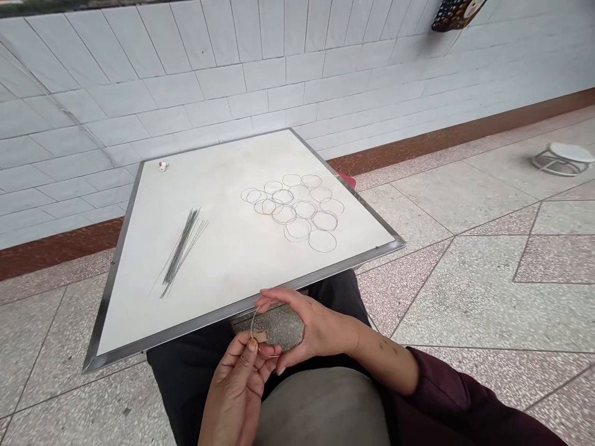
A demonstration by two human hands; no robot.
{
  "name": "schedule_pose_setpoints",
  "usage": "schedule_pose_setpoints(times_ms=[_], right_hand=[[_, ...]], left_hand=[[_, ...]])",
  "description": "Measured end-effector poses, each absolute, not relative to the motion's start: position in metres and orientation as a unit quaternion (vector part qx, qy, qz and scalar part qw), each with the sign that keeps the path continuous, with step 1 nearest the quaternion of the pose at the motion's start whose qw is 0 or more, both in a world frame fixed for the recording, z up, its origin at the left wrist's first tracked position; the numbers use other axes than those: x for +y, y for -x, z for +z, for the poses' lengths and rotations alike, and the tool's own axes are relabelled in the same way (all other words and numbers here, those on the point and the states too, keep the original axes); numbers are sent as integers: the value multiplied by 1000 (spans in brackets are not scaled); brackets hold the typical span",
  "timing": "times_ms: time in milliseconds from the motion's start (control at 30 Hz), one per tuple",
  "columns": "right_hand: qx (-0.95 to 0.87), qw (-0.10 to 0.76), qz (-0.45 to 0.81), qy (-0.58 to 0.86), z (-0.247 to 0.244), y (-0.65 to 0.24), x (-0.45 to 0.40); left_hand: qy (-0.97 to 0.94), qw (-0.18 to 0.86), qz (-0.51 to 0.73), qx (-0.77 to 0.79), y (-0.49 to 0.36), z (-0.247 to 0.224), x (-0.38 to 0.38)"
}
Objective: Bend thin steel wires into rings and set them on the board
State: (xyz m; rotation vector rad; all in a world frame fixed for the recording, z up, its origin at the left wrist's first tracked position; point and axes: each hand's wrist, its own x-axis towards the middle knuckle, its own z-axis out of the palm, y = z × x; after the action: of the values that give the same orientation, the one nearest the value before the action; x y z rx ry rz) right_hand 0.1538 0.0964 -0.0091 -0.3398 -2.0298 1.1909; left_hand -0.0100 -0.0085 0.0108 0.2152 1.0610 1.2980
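My left hand (242,378) pinches a thin curved wire (252,322) between thumb and fingers, just below the table's near edge. My right hand (311,328) is curved wide around the same wire, its fingertips at the upper end and its thumb by the lower end. A small tan piece (261,336) shows at my left fingers; what it is I cannot tell. On the white table (223,260) lie several thin wire rings (322,241), overlapping, on the right. A bundle of straight wires (179,254) rests on the left.
A small white and red object (163,166) sits at the table's far left corner. The metal-edged table stands close to a white tiled wall (260,80). A low round stool (563,158) is on the floor at far right. My knees are under the near edge.
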Motion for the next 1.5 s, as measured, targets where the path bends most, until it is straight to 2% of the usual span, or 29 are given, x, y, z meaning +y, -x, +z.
schedule_pose_setpoints(times_ms=[733,1100,1333,1500], right_hand=[[-779,377,484,130,-12,-150,102],[-779,371,498,83,-12,-156,105],[-815,385,410,136,8,-155,107],[-830,352,404,156,3,-151,106]], left_hand=[[-73,700,565,431,15,10,-1],[-33,672,580,460,15,12,-1],[-181,672,513,503,17,13,-5],[-223,666,479,527,18,11,-6]])
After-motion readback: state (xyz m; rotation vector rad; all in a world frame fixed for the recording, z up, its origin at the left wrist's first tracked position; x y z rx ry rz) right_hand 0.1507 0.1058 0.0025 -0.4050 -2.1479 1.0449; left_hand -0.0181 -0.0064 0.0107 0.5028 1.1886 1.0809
